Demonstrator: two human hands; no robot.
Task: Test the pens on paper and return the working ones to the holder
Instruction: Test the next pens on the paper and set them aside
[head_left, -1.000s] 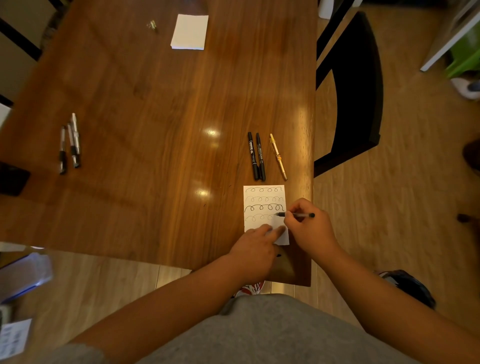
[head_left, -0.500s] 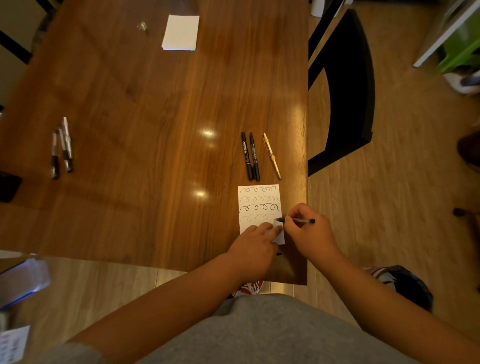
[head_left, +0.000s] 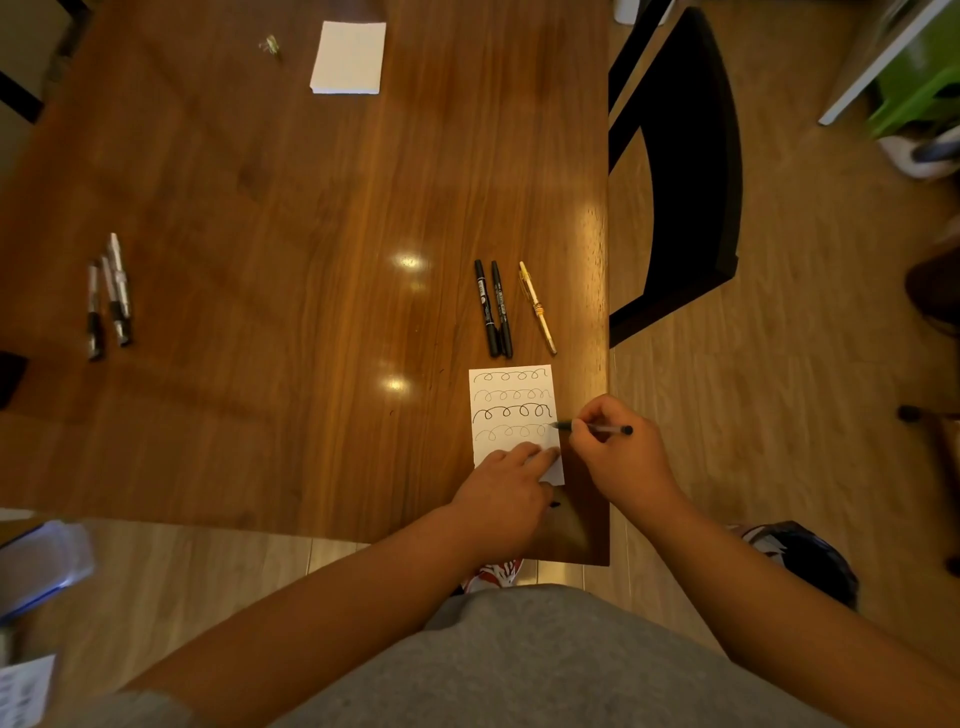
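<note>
Barely anything is changing since a second ago: the right hand is still pinching the thin pen, its tip ending the fourth loop row on the paper, while the left hand is pinning it with flat fingers. Next, I reckon, is lifting and sorting this pen.

Wooden table, black chair

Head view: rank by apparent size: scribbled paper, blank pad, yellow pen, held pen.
1. scribbled paper
2. blank pad, farther away, so true size unsure
3. yellow pen
4. held pen, partly covered; may match the yellow pen
</note>
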